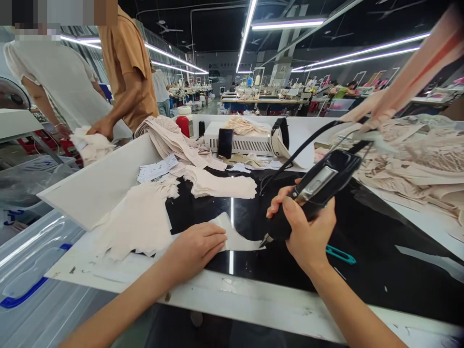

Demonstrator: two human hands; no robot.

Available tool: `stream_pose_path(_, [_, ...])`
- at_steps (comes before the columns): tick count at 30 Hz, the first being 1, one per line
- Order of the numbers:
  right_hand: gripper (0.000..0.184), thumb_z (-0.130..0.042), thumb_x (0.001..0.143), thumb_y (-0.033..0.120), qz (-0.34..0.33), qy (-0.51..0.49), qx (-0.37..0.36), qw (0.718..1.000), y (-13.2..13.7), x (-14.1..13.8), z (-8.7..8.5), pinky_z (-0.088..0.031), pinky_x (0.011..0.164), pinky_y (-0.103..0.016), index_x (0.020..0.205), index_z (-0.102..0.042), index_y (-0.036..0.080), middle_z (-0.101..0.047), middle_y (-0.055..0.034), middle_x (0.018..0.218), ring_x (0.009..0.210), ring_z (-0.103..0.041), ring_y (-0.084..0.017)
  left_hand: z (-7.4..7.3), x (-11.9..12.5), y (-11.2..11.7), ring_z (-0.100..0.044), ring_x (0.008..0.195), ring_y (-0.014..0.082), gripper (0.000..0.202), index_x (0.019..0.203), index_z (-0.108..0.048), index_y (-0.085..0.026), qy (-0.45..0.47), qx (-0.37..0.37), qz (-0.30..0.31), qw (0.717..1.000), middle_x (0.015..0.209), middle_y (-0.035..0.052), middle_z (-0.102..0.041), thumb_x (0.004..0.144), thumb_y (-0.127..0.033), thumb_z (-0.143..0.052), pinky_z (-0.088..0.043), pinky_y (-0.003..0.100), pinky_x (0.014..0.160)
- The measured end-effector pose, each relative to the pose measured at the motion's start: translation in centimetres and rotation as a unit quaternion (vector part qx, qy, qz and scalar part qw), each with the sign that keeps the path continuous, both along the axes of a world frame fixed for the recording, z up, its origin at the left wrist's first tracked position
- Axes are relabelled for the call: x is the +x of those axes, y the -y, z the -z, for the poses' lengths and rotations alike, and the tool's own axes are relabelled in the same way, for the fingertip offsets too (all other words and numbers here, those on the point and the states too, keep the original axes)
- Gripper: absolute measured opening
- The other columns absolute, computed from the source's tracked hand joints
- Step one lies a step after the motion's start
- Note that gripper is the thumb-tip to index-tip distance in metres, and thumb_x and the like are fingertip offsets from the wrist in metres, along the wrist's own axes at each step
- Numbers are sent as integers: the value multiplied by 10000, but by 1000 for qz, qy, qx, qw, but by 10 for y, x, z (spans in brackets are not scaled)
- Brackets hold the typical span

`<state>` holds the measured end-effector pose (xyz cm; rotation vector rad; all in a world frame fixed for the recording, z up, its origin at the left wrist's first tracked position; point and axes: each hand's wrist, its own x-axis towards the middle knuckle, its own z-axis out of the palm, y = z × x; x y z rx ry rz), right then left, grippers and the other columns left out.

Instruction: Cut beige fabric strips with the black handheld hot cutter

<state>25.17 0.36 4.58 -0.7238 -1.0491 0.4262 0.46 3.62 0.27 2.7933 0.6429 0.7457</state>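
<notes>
My left hand (197,246) lies flat, fingers together, pressing down a pale cut fabric piece (237,238) on the black glossy work surface (362,251). My right hand (302,227) is wrapped round a black corded hand tool (319,186). The tool's tip touches the edge of that fabric piece. A black cable (300,150) runs from the tool up and away to the right.
Stacks of cream fabric pieces (139,220) (217,183) lie left of my hands, a large heap (416,154) to the right. A teal clipper (340,254) lies by my right wrist. A white box (241,140) with a phone (225,142) stands behind. Two people (123,72) handle fabric at the far left.
</notes>
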Motion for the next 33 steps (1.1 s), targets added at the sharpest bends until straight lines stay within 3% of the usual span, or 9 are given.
stream_pose_path(3, [341, -870, 895, 298, 19, 4, -2, 1000, -15, 5, -1, -607, 525, -289, 1060, -572, 276, -692, 57, 844, 583, -648, -131, -1, -8, 0, -733, 1135, 244, 285, 1185, -766, -171, -45, -10, -13, 999, 1214, 75, -794, 1153, -210, -486, -608, 399, 1020])
stream_pose_path(6, [310, -845, 886, 283, 31, 5, 0, 1000, -27, 7, -3, -591, 519, -294, 1010, -561, 282, -687, 61, 829, 575, -640, -134, -6, -3, 15, -715, 1100, 257, 233, 1178, -754, -180, -90, -47, -64, 993, 1205, 81, -758, 1117, -164, -529, -604, 399, 971])
stream_pose_path(11, [308, -840, 879, 283, 18, -18, -7, 1000, -31, 1, -5, -584, 523, -299, 1021, -566, 289, -680, 67, 833, 582, -631, -136, -32, 16, 42, -725, 928, 203, 193, 1018, -737, -195, -153, -156, -106, 970, 1097, 45, -694, 1097, -178, -561, -582, 331, 855])
stream_pose_path(14, [299, -832, 885, 276, 6, -21, -17, 1000, -29, -5, -4, -582, 533, -289, 1035, -574, 287, -688, 65, 849, 590, -633, -130, -46, 22, 36, -730, 851, 168, 195, 1079, -752, -217, -163, -196, -119, 960, 1129, 28, -691, 1108, -194, -561, -576, 303, 817])
stream_pose_path(17, [300, -828, 894, 295, -8, -26, -16, 1000, -28, -12, -2, -581, 533, -279, 1042, -568, 284, -685, 65, 833, 589, -635, -129, -48, 27, 12, -743, 1011, 224, 173, 1246, -710, -207, -146, -158, -104, 971, 1238, 61, -702, 1083, -211, -650, -593, 358, 940])
stream_pose_path(20, [306, -835, 886, 301, -14, -30, -12, 999, -31, -19, -1, -577, 511, -268, 1037, -571, 279, -694, 61, 838, 574, -636, -125, -41, 31, -15, -670, 1287, 282, 331, 1318, -644, -213, -108, -139, -11, 984, 1354, 94, -696, 1020, -263, -780, -545, 430, 1128])
stream_pose_path(23, [315, -840, 882, 312, -27, -36, -13, 999, -33, -25, 1, -576, 491, -266, 1034, -567, 279, -699, 61, 850, 552, -630, -121, -31, 33, -33, -603, 1422, 301, 470, 1361, -612, -219, -104, -156, 51, 981, 1414, 120, -687, 974, -349, -845, -479, 481, 1229])
stream_pose_path(29, [326, -856, 887, 355, -38, -51, -23, 998, -35, -31, 5, -602, 531, -278, 1032, -576, 276, -699, 54, 863, 599, -655, -131, -22, 27, -39, -393, 1625, 371, 523, 1408, -597, -249, -151, -191, 29, 969, 1539, 130, -641, 971, -400, -841, -276, 706, 1319])
stream_pose_path(33, [335, -857, 876, 368, -41, -55, -25, 997, -35, -35, 4, -597, 519, -276, 1033, -573, 282, -696, 50, 859, 595, -650, -135, -22, 25, -38, -355, 1645, 370, 510, 1373, -603, -250, -159, -203, 19, 966, 1529, 116, -656, 955, -395, -858, -208, 755, 1320])
